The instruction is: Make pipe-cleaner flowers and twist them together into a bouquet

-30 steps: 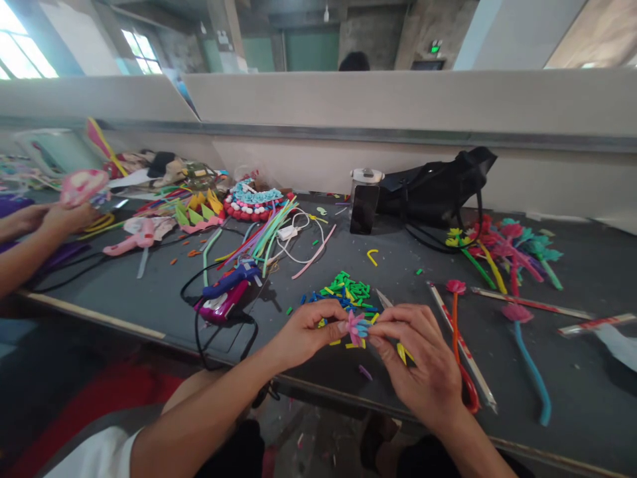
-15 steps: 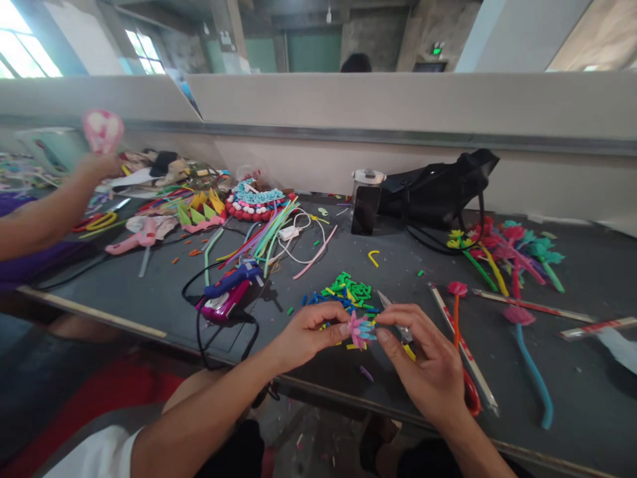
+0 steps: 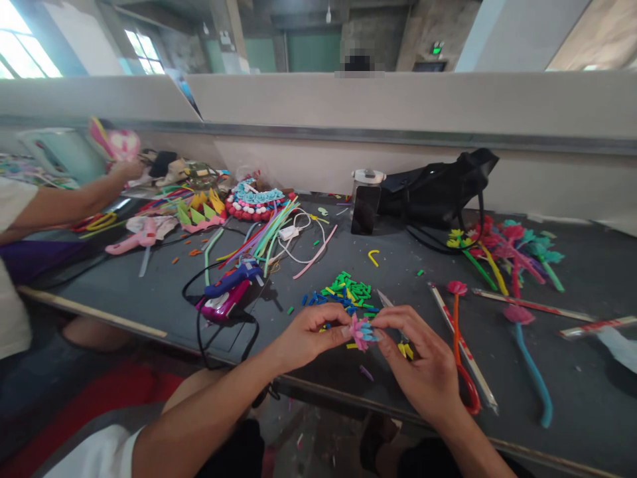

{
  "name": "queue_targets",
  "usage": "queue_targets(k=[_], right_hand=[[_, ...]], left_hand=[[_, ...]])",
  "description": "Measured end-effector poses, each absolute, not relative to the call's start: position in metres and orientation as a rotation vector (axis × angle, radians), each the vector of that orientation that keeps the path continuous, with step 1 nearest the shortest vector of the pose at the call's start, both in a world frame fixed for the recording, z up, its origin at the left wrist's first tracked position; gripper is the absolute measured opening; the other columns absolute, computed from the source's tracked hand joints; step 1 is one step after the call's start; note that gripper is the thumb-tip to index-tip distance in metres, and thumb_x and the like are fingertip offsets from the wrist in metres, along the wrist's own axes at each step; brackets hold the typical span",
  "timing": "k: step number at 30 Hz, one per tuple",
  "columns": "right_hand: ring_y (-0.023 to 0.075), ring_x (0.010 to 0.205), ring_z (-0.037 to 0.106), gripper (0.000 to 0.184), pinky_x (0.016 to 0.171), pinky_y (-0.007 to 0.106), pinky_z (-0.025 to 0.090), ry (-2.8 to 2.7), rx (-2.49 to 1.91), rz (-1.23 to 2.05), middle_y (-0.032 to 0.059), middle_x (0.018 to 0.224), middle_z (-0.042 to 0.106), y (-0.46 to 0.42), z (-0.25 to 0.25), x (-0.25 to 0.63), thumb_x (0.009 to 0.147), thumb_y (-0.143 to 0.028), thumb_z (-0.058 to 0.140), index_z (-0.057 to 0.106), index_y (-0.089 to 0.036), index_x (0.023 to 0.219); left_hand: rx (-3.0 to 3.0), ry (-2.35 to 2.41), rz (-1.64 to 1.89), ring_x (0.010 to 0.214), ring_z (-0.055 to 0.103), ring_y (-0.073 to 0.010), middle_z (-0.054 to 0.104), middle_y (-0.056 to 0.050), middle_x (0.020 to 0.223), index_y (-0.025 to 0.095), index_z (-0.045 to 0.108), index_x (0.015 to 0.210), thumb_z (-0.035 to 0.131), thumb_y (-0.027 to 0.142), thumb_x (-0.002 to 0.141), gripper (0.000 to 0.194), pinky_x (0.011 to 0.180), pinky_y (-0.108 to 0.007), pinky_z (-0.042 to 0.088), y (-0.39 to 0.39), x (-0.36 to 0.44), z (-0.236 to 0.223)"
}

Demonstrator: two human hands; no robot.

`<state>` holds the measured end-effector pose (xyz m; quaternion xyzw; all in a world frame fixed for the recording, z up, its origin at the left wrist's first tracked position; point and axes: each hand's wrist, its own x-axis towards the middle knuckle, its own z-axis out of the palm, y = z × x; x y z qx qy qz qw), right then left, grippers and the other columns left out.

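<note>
Between my hands, above the front of the dark table, is a small pink and blue flower [image 3: 359, 332] made of short fuzzy pieces. My left hand [image 3: 318, 330] pinches its pink side between thumb and fingers. On the other side, my right hand [image 3: 418, 355] has thumb and fingertips closed on the blue pieces. Behind the hands lies a loose pile of short green, blue and yellow pieces [image 3: 351, 290]. Scissors [image 3: 384, 299] lie partly hidden behind my right hand. A purple piece [image 3: 367, 373] rests near the table's front edge.
A blue glue gun [image 3: 233, 279] with a black cable lies left of my hands. Pipe cleaners [image 3: 271, 232] and a white cable are behind it. A phone [image 3: 365, 210] leans at the back by a black bag [image 3: 442, 189]. Finished flowers [image 3: 517, 249] lie right. A co-worker's arm [image 3: 79, 199] reaches in left.
My right hand has shifted slightly left and down at the flower's blue pieces; my left hand barely moved. The co-worker's arm has moved right and lower with the pink thing it holds.
</note>
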<state>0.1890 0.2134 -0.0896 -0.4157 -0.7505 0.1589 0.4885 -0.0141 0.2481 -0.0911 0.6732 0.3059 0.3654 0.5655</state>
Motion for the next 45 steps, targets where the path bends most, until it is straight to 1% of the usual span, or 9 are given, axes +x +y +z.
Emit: queue_targets(k=[6,12,16,25,29,32,37,41,45], right_hand=[[0.0171,0.089,0.06,0.011,0.079,0.031,0.049,-1.862,-1.004,0.266,0.0037,0.091,0.062,0.214,-0.0895,0.187,0.09,-0.011,0.056,0.06,-0.021,0.092],[0.018,0.084,0.058,0.015,0.075,0.034,0.049,-1.953,-0.979,0.142,0.0041,0.087,0.062,0.216,-0.0875,0.1868,0.086,-0.007,0.054,0.058,-0.02,0.09],[0.0178,0.082,0.058,0.016,0.076,0.036,0.048,-2.019,-0.931,0.082,0.0037,0.085,0.063,0.2174,-0.0854,0.1888,0.086,-0.005,0.054,0.055,-0.02,0.09],[0.0178,0.083,0.06,0.015,0.077,0.036,0.05,-2.065,-0.9,0.131,0.0037,0.086,0.064,0.2182,-0.0848,0.1926,0.087,-0.006,0.055,0.057,-0.02,0.09],[0.0176,0.083,0.062,0.011,0.076,0.034,0.051,-1.978,-0.946,0.145,0.0038,0.087,0.066,0.2187,-0.0851,0.193,0.09,-0.012,0.057,0.063,-0.021,0.092],[0.0178,0.086,0.063,0.01,0.075,0.032,0.052,-1.867,-1.002,0.188,0.0042,0.09,0.066,0.2178,-0.0859,0.1934,0.091,-0.015,0.058,0.065,-0.022,0.094],[0.0178,0.088,0.064,0.012,0.077,0.032,0.053,-1.832,-1.003,0.212,0.0045,0.093,0.067,0.2151,-0.0864,0.1919,0.09,-0.015,0.058,0.065,-0.022,0.096],[0.0171,0.088,0.065,0.012,0.078,0.03,0.054,-1.835,-0.984,0.216,0.0048,0.093,0.067,0.2135,-0.0855,0.1902,0.09,-0.013,0.058,0.064,-0.021,0.096],[0.0172,0.088,0.065,0.013,0.077,0.03,0.054,-1.813,-0.975,0.214,0.0049,0.093,0.067,0.2118,-0.0836,0.1897,0.089,-0.012,0.059,0.064,-0.021,0.097]], left_hand=[[1.606,0.746,0.855,0.081,0.058,-0.0143,0.063,-0.004,0.084,0.014,0.069,0.084,0.063,0.038,0.089,0.025,0.076,-0.025,0.043,0.2495,-0.0142,-0.0912],[1.673,0.756,0.84,0.084,0.059,-0.0157,0.065,-0.005,0.083,0.014,0.07,0.084,0.061,0.037,0.09,0.025,0.079,-0.026,0.043,0.2497,-0.0142,-0.0884],[1.702,0.779,0.867,0.08,0.058,-0.0154,0.065,-0.005,0.081,0.014,0.07,0.084,0.063,0.037,0.088,0.025,0.077,-0.027,0.043,0.2494,-0.0134,-0.0874],[1.695,0.769,0.854,0.08,0.057,-0.0154,0.064,-0.005,0.079,0.014,0.07,0.083,0.062,0.038,0.088,0.026,0.077,-0.027,0.042,0.25,-0.0143,-0.0868],[1.588,0.749,0.852,0.081,0.057,-0.0151,0.063,-0.005,0.083,0.014,0.069,0.083,0.063,0.038,0.088,0.025,0.077,-0.026,0.042,0.2493,-0.0149,-0.0871],[1.431,0.722,0.867,0.079,0.056,-0.0141,0.062,-0.005,0.085,0.013,0.068,0.082,0.066,0.039,0.086,0.026,0.073,-0.025,0.042,0.2478,-0.0144,-0.089],[1.259,0.709,0.834,0.068,0.05,-0.011,0.057,-0.002,0.077,0.013,0.066,0.081,0.069,0.042,0.083,0.029,0.064,-0.024,0.038,0.2467,-0.0133,-0.0923],[1.255,0.702,0.853,0.066,0.046,-0.0102,0.051,0.0,0.071,0.013,0.063,0.073,0.068,0.043,0.083,0.033,0.064,-0.024,0.036,0.2467,-0.0123,-0.0908],[1.271,0.706,0.857,0.066,0.045,-0.0101,0.05,0.0,0.071,0.012,0.062,0.074,0.066,0.043,0.084,0.032,0.064,-0.024,0.036,0.2464,-0.0113,-0.0896]])
